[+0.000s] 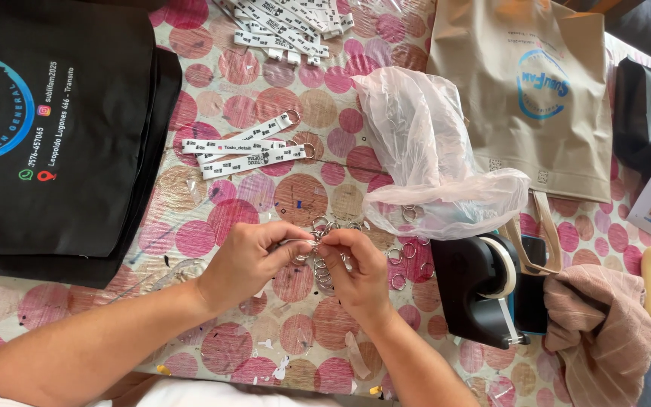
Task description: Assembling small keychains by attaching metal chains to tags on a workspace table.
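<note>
Both the left hand (246, 260) and the right hand (356, 271) pinch one small metal ring (312, 243) with their fingers, above a pile of rings (325, 265) on the dotted desk (295, 332).

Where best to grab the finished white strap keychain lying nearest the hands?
Grip the white strap keychain mid-band from above, pinching across its width: it lies flat on the dotted tablecloth, and the metal ring at its right end looks thin and slippery.
</note>
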